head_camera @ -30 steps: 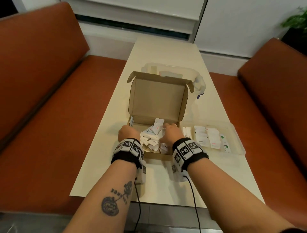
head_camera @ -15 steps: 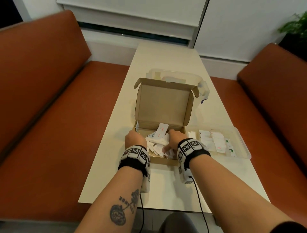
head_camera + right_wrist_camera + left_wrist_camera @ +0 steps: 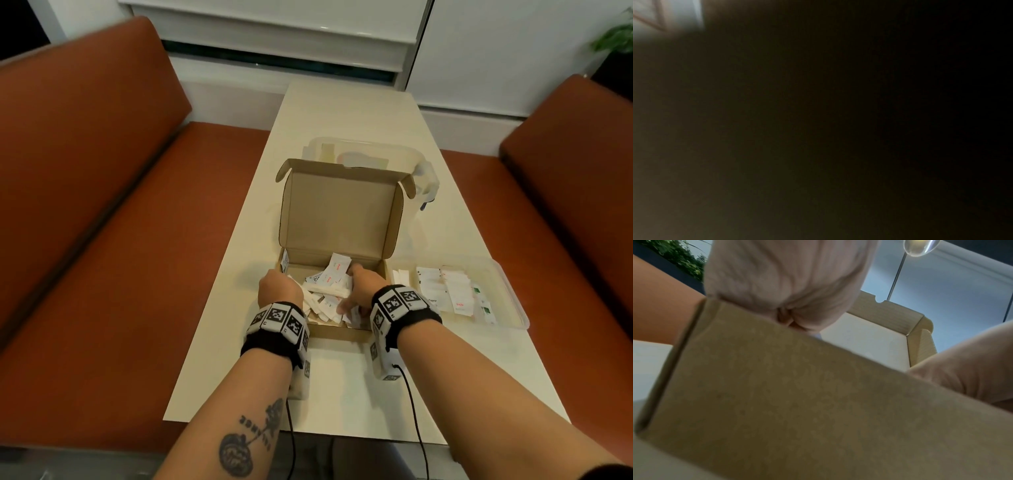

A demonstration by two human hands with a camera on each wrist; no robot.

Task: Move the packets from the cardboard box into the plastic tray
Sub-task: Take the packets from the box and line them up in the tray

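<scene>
While your table carries everything within easy reach, work from the big things down. The cardboard box stands open in front of you with its lid upright, and the plastic tray lies just beside it on your right, already holding rows of sorted packets. A clear lidded container sits behind the box; leave it alone.

Both your hands are down inside the box among the loose packets. Your left hand sits at the left side of the pile, your right hand at the right side, the heap between them. Your fingers are hidden by the backs of the hands and by the box wall, and the right wrist view is dark, so I cannot tell whether either grip is closed on packets or loose.

My judgement: you are gathering a bunch. Scoop inward from both sides, square the packets into one flat bundle, and clamp it firmly before lifting. Clear the box's right wall, then lay the bundle beside the existing rows instead of dropping it, since these slim sachets will likely slide and scatter.
</scene>
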